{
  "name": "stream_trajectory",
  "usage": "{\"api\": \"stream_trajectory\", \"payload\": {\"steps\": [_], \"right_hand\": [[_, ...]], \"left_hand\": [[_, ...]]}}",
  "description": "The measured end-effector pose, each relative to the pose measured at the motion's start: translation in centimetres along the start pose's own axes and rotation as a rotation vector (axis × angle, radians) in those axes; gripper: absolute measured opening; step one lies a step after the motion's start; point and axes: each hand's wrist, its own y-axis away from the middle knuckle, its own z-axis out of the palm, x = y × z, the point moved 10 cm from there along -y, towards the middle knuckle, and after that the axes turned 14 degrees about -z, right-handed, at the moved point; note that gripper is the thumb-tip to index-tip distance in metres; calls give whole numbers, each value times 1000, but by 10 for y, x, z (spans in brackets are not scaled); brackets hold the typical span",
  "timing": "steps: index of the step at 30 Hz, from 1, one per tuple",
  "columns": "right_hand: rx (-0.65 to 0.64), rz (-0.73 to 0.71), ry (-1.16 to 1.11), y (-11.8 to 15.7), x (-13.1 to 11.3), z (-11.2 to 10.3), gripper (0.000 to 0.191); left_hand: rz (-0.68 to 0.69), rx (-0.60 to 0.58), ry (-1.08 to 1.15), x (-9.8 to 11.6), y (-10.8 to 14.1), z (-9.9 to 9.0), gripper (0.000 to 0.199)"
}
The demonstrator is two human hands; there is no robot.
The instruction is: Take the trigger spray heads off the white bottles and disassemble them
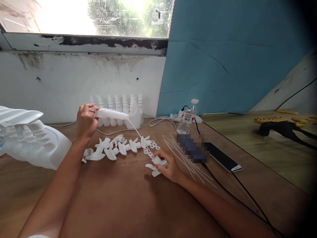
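My left hand [87,121] is wrapped round a white plastic bottle [111,113], tilted on its side with its neck to the right. My right hand [169,166] holds a white spray head [157,165] low over the table. A thin white tube [135,127] runs between the bottle's mouth and the spray head. Several more spray heads [122,148] lie in a row behind, and small white rings [153,144] lie just beyond my right hand.
White bottles [118,107] stand by the wall, with larger ones [47,145] at the left. Loose tubes [195,167], a water bottle [187,119], a phone [224,158], a pixelated object [193,148] and black cables [237,181] are at the right on the table [119,198].
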Motion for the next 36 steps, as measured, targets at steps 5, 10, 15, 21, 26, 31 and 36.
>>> {"api": "stream_trajectory", "payload": {"steps": [5, 10, 15, 21, 26, 31, 36], "right_hand": [[175, 175, -551, -4, 10, -2, 53], [342, 246, -725, -8, 14, -13, 23], [282, 301, -911, -14, 8, -18, 40], [227, 214, -737, -51, -33, -61, 37], [310, -15, -447, -90, -68, -80, 24], [481, -94, -455, -98, -68, -58, 30], [364, -94, -526, -90, -65, -26, 27]], "left_hand": [[178, -211, -3, 26, 7, 10, 37], [331, -432, -13, 66, 29, 22, 33], [452, -625, -23, 102, 55, 22, 29], [248, -863, 126, 103, 65, 24, 25], [206, -1022, 358, 124, 82, 28, 31], [166, -1121, 528, 147, 105, 33, 34], [159, -1221, 566, 156, 118, 36, 40]]}}
